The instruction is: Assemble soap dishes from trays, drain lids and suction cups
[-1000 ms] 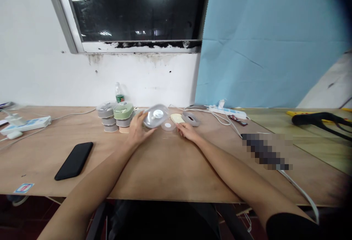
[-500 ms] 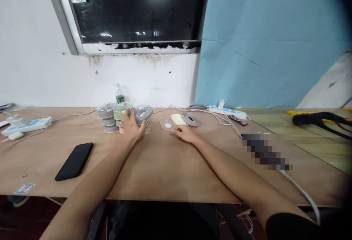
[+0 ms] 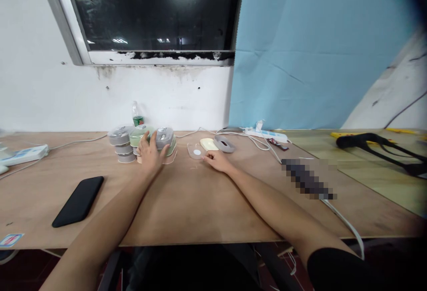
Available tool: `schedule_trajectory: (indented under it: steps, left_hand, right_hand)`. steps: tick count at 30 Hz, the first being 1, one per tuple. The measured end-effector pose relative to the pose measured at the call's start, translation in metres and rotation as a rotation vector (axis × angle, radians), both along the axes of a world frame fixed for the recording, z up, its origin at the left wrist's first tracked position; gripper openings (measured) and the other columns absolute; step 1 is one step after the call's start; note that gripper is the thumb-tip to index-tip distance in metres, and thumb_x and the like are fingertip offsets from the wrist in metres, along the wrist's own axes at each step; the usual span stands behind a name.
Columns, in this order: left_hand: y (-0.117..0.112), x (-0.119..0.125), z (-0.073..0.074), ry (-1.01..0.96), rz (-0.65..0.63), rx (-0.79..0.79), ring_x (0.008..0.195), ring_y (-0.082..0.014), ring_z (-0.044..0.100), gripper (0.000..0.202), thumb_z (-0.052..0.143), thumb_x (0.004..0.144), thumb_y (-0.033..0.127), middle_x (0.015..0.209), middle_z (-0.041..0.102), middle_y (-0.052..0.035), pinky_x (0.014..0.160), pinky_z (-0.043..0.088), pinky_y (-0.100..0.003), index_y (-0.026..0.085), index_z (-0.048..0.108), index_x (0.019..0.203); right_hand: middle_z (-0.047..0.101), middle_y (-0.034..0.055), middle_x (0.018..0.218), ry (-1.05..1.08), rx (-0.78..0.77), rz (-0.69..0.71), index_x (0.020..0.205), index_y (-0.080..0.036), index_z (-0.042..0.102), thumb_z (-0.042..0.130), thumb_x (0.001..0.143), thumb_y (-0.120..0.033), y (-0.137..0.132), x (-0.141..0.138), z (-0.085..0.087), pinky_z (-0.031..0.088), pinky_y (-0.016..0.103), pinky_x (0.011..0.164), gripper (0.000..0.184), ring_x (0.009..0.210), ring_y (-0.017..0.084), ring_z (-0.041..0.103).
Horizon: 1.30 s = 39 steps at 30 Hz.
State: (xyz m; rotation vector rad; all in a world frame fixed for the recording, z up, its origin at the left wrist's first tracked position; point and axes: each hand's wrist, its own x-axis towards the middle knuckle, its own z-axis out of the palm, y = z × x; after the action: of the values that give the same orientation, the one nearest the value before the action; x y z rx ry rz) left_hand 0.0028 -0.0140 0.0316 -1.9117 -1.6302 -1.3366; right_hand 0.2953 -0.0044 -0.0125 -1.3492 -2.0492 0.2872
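Observation:
Small oval lidded boxes stand stacked in columns at the back of the table: a grey column [image 3: 120, 136], one with a green top box [image 3: 136, 136], and one with a grey top box [image 3: 164, 137]. My left hand [image 3: 150, 153] rests against the front of the green and right grey columns, fingers spread. To their right lies a clear plastic lid [image 3: 192, 150] with a white round spot. My right hand [image 3: 217, 161] is closed, its fingertips pinching the lid's near right edge. Just behind it are a cream oval piece [image 3: 208, 143] and a grey oval ring-like piece [image 3: 224, 144].
A black phone [image 3: 78, 201] lies at the left front. Behind the boxes stands a plastic bottle [image 3: 137, 115]. White power strips [image 3: 267, 135] and cables lie at both sides. A black strap-like object [image 3: 376, 146] and a pixelated dark item [image 3: 307, 179] are on the right.
The view has turned slightly right, so everything sits further left in the picture. Both hands keep about the same place against the boxes and the clear lid.

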Motion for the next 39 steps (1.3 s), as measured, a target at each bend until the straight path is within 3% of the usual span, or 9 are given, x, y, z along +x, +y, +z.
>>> schedule_trajectory:
  steps: [4,7,11,14,19,24,28,35,39]
  left_hand:
    - [-0.003,0.0,-0.003,0.054,-0.071,0.128,0.134,-0.0327,0.03,0.059,0.055,0.086,0.049,0.143,0.034,-0.0172,0.108,0.026,-0.048,0.018,0.044,0.134]
    - [-0.009,0.005,-0.006,0.165,-0.264,0.215,0.127,-0.0294,0.041,0.04,0.054,0.087,0.043,0.134,0.046,-0.0132,0.104,0.03,-0.047,0.021,0.053,0.121]
    - [-0.019,0.022,-0.012,0.463,-0.683,0.018,0.1,-0.0225,0.057,0.026,0.047,0.091,0.037,0.108,0.063,-0.0084,0.089,0.042,-0.039,0.021,0.06,0.108]
    - [-0.022,0.035,-0.019,0.606,-0.847,-0.176,0.098,-0.0225,0.058,0.033,0.047,0.09,0.042,0.11,0.063,-0.0089,0.087,0.044,-0.036,0.02,0.061,0.111]
    - [-0.014,0.036,-0.031,0.613,-0.869,-0.357,0.108,-0.0248,0.057,0.045,0.046,0.09,0.051,0.118,0.061,-0.0105,0.093,0.044,-0.038,0.018,0.06,0.117]
    - [-0.009,0.029,-0.032,0.595,-0.86,-0.403,0.111,-0.0261,0.056,0.049,0.045,0.09,0.054,0.121,0.06,-0.0116,0.095,0.043,-0.04,0.017,0.06,0.118]
    - [-0.011,0.029,-0.03,0.586,-0.868,-0.417,0.112,-0.0258,0.055,0.048,0.045,0.09,0.053,0.123,0.059,-0.0112,0.096,0.043,-0.039,0.017,0.06,0.119]
    - [-0.01,0.029,-0.031,0.581,-0.869,-0.429,0.114,-0.0263,0.055,0.049,0.045,0.089,0.054,0.124,0.059,-0.011,0.097,0.043,-0.04,0.018,0.059,0.119]
    - [-0.01,0.029,-0.03,0.57,-0.875,-0.434,0.115,-0.0271,0.054,0.048,0.046,0.089,0.053,0.124,0.059,-0.0113,0.098,0.042,-0.041,0.018,0.059,0.118]
  right_hand:
    - [0.061,0.0017,0.065,0.028,0.072,-0.106,0.073,-0.017,0.065,0.053,0.085,-0.048,-0.001,0.002,0.006,0.029,0.025,0.059,0.034,0.062,0.014,0.05]
    - [0.063,0.0018,0.071,0.034,0.199,-0.243,0.079,-0.019,0.066,0.052,0.086,-0.041,0.002,0.011,0.01,0.033,0.025,0.062,0.027,0.066,0.015,0.053]
    - [0.065,0.0053,0.085,-0.018,0.3,-0.362,0.088,-0.018,0.067,0.052,0.084,-0.032,0.011,0.032,0.011,0.04,0.028,0.073,0.021,0.08,0.018,0.056]
    - [0.063,0.0092,0.1,-0.092,0.322,-0.45,0.1,-0.017,0.067,0.052,0.081,-0.025,0.017,0.046,0.008,0.04,0.033,0.086,0.025,0.097,0.023,0.054]
    - [0.059,0.0103,0.114,-0.238,0.216,-0.534,0.111,-0.022,0.065,0.051,0.08,-0.023,0.017,0.047,0.005,0.035,0.04,0.093,0.034,0.109,0.028,0.047]
    - [0.052,0.0084,0.13,-0.293,0.051,-0.527,0.113,-0.026,0.065,0.049,0.081,-0.022,0.018,0.044,0.001,0.03,0.044,0.097,0.036,0.116,0.029,0.044]
    - [0.05,0.009,0.135,-0.289,-0.033,-0.552,0.112,-0.028,0.066,0.054,0.08,-0.029,0.02,0.047,-0.003,0.027,0.048,0.098,0.034,0.121,0.032,0.041]
    - [0.058,0.0071,0.122,-0.239,0.163,-0.439,0.083,-0.024,0.069,0.059,0.081,-0.035,0.018,0.041,-0.001,0.025,0.046,0.098,0.015,0.115,0.028,0.043]
    - [0.063,0.01,0.106,-0.035,0.365,-0.338,0.093,-0.02,0.059,0.045,0.089,-0.03,0.011,0.031,0.007,0.03,0.042,0.095,0.018,0.104,0.025,0.05]
